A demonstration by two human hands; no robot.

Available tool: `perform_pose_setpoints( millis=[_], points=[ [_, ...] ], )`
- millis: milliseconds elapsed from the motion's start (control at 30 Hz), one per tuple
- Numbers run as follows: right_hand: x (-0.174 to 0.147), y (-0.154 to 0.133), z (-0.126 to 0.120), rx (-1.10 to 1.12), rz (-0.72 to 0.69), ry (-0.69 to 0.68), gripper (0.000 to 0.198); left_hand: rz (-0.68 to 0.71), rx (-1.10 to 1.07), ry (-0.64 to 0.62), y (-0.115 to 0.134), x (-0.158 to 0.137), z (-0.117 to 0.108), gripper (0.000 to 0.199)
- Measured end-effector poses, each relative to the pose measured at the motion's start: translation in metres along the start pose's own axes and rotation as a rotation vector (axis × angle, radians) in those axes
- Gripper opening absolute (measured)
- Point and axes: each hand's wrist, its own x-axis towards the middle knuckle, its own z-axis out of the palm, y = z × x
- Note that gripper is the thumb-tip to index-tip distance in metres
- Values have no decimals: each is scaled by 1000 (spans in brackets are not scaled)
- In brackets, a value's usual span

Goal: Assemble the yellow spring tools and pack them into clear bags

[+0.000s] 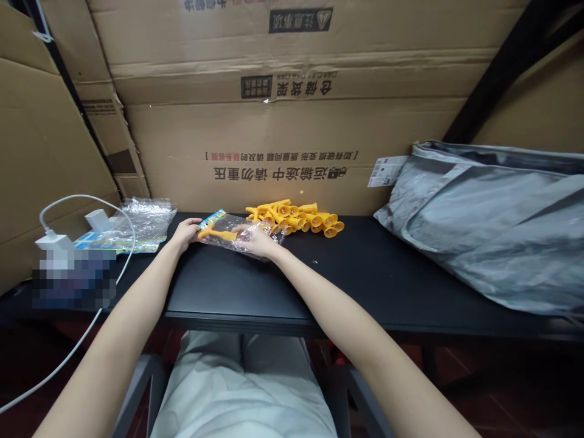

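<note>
L fingers (193, 222), R fingers (241, 229) on clear bag (230, 221) w/ yellow pc (219, 234).

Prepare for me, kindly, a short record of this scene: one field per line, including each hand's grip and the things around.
Left grip: holding the left end of a clear bag, by its printed card
Right grip: on the bag's right part
Between hands: one yellow piece, forked at its left end; whether fully inside the bag, unclear
Behind: pile of yellow pieces, cardboard
Far left: clear packets, white charger, cable
Far right: grey bag
Surface: black table
</note>
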Motion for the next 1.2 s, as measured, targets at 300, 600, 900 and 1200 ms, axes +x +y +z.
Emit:
perform_pose_setpoints(
  millis=[300, 600, 900, 1200],
  points=[
    [-1, -1, 7, 87, 7, -9, 32, -54, 43, 29, 4, -1, -3, 33],
    [1, 1, 5, 167, 25, -52, 40, 18, 165, -80, 4, 0, -17, 31],
    [0, 1, 5, 346, 90, -174, 30, 146, 580, 199, 2, 6, -28, 19],
    [8, 17, -14, -98, 168, 378, 26, 370, 984, 424, -1, 1, -32, 51]
  ],
)
